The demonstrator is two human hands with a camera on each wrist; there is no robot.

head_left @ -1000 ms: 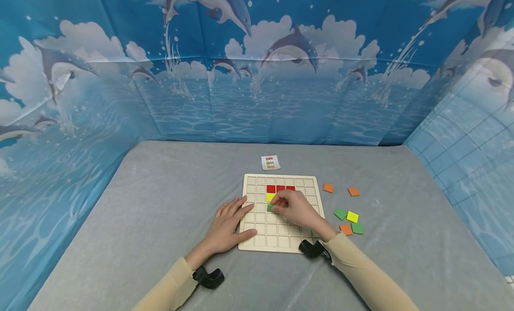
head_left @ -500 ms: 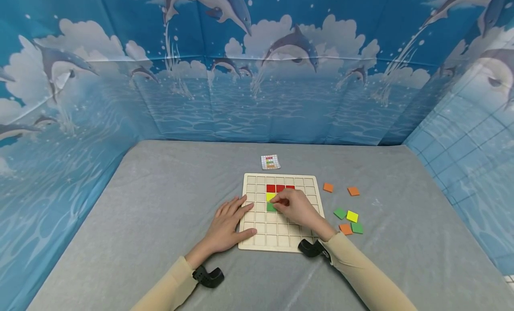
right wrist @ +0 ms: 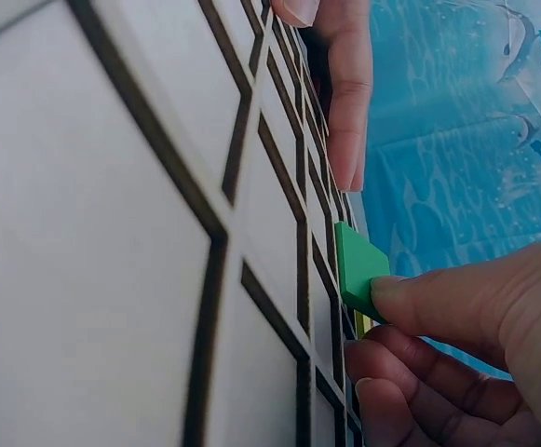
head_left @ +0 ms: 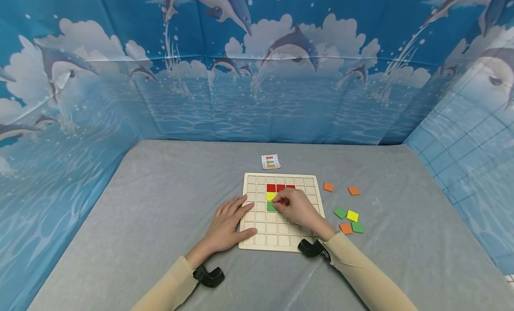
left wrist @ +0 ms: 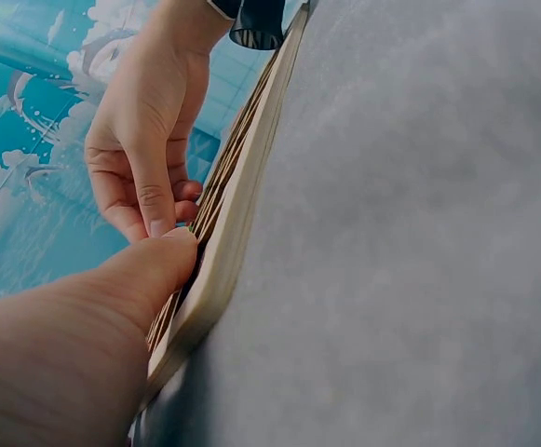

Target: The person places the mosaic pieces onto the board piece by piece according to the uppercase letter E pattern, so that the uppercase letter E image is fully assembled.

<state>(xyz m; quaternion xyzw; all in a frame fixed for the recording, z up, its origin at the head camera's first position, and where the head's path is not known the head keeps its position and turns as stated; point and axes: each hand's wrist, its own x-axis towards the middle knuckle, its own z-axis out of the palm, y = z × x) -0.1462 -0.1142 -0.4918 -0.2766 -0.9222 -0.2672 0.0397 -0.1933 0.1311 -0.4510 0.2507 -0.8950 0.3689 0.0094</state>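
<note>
Across the left edge of the wooden grid board point(head_left: 281, 240), the left hand point(head_left: 226, 224) is laid with its fingers straight and the thumb spread well away from them. Over on the board itself, a green tile point(head_left: 271, 206) is pinched between thumb and fingertips by the right hand point(head_left: 295, 207), so yeah, the two hands are kept apart. That tile is held at the third column from the left edge, fourth row down from the far edge. It's shown at a slant in the right wrist view, and whether it's fully seated can't really be told. Right behind it, a yellow tile point(head_left: 271, 196) is set in the same column, and behind that a row of red tiles point(head_left: 271, 188) is lined up, partly blocked by the hand.

Off the board's right edge, more pieces are scattered on the grey surface point(head_left: 160, 190): three orange tiles point(head_left: 328, 187), two loose green tiles point(head_left: 357, 227) and a loose yellow tile point(head_left: 352, 216). Just beyond the board's far edge, a small printed card point(head_left: 271, 161) is placed.
</note>
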